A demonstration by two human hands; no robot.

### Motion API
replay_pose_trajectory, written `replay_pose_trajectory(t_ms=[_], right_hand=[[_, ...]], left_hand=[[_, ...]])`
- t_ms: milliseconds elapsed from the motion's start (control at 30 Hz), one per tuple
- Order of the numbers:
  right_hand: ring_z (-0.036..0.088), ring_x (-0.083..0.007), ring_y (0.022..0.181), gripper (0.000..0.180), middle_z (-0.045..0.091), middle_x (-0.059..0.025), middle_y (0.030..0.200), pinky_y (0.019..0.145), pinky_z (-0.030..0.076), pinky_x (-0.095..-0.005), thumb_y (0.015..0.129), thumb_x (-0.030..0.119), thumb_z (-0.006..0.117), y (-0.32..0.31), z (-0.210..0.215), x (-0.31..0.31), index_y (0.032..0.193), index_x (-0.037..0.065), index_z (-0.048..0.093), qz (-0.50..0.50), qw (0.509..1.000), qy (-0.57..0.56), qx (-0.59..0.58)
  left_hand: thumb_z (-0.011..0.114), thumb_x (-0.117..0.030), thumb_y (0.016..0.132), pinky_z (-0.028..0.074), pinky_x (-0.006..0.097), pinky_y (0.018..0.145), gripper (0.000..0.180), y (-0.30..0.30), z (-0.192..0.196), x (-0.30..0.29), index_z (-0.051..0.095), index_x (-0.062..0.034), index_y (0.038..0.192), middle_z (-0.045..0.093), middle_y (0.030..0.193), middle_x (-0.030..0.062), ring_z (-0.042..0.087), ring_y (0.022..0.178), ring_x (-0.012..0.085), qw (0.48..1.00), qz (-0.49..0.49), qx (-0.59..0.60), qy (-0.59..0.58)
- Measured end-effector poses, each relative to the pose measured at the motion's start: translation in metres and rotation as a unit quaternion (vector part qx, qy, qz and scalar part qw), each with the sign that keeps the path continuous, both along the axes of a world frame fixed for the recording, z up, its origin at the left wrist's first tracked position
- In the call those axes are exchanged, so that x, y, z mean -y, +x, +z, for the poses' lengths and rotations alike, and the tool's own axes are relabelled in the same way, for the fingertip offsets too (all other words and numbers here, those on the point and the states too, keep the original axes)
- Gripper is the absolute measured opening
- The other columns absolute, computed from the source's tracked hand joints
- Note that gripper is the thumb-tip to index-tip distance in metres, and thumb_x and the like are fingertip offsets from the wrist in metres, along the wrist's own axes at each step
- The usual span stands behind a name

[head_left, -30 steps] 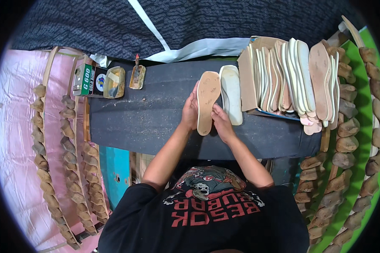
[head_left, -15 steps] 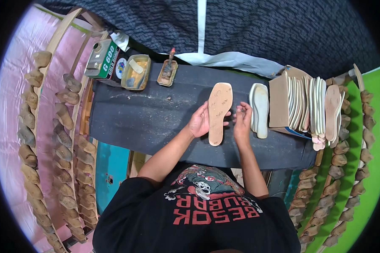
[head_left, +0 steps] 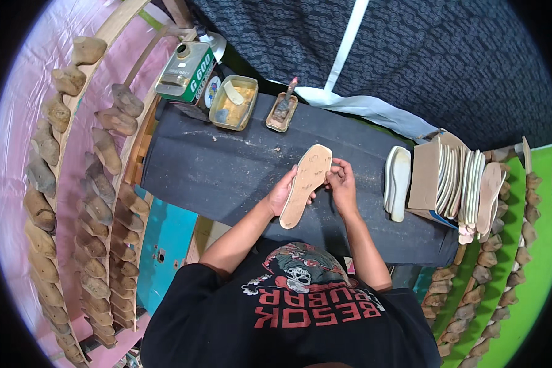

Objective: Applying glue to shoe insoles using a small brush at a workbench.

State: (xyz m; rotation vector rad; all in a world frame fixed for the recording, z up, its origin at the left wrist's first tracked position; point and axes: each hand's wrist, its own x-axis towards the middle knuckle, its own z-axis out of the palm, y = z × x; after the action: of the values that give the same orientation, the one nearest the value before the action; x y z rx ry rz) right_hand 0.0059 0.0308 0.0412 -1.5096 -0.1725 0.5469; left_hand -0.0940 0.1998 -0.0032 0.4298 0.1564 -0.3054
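Observation:
A tan shoe insole (head_left: 306, 186) with a pale rim and dark marks on its face is held up over the dark-covered table, its wide end tilted away to the right. My left hand (head_left: 280, 195) grips it from the left, thumb along the edge and fingertips showing beyond the right side. With bent fingers, my right hand (head_left: 343, 183) pinches the right edge near the wide end. To the right, a whitish pair of insoles (head_left: 398, 184) lies on the table. Beside them stands a cardboard box (head_left: 424, 173) packed with upright insoles (head_left: 450, 178).
At the table's far left stand a green-and-silver metal can (head_left: 187, 72), a yellowish tub (head_left: 249, 116) with scrapers inside, and a small tray (head_left: 276, 124) holding a brush (head_left: 284, 105). Racks of wooden shoe lasts (head_left: 44, 142) flank both sides. A dark patterned curtain (head_left: 423, 67) hangs behind.
The insole has tilted from nearly upright to leaning right. My right hand has closed in from beside it onto its edge. The whole view has turned slightly.

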Motion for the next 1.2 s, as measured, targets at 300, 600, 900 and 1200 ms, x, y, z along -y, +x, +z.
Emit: replay_pose_trajectory(t_ms=[300,600,900,1200], right_hand=[[0.056,-0.0072,0.075,0.040,0.060,-0.0023,0.095,0.067,0.047,-0.0224,0.094,0.001,0.062,-0.012,-0.024,-0.030,0.132,0.001,0.048,0.105,0.993,-0.032,-0.032],[0.060,-0.0086,0.086,0.016,0.067,-0.0017,0.095,0.078,0.049,-0.0247,0.093,0.007,0.063,0.103,-0.019,-0.094,0.107,0.000,0.065,0.235,0.958,-0.117,0.114],[0.065,-0.0197,0.095,0.054,0.071,-0.0105,0.105,0.089,0.049,-0.0326,0.085,0.038,0.078,0.214,-0.041,-0.200,0.116,-0.005,0.067,0.164,0.952,-0.232,0.114],[0.062,-0.0112,0.080,0.026,0.072,-0.0017,0.091,0.074,0.049,-0.0268,0.087,0.020,0.079,0.194,-0.022,-0.216,0.104,0.001,0.073,0.117,0.981,-0.129,0.083]], left_hand=[[0.033,-0.062,0.102,0.059,0.038,0.074,0.068,-0.045,-0.009,-0.024,0.059,-0.0068,0.132,0.070,0.106,0.0103,0.070,0.083,0.0229,0.992,0.049,-0.092,0.064],[0.031,-0.052,0.101,0.058,0.041,0.078,0.063,-0.086,-0.014,-0.063,0.059,-0.0023,0.127,0.070,0.094,0.0181,0.069,0.082,0.0286,0.980,0.153,-0.120,0.042],[0.034,-0.042,0.105,0.058,0.038,0.079,0.052,-0.087,-0.009,-0.086,0.056,-0.0047,0.134,0.070,0.105,0.0136,0.069,0.087,0.0263,0.984,0.146,-0.086,0.052],[0.033,-0.042,0.108,0.059,0.036,0.080,0.053,-0.081,-0.008,-0.094,0.052,-0.0042,0.139,0.070,0.106,0.0192,0.071,0.088,0.0266,0.978,0.183,-0.081,0.053]])
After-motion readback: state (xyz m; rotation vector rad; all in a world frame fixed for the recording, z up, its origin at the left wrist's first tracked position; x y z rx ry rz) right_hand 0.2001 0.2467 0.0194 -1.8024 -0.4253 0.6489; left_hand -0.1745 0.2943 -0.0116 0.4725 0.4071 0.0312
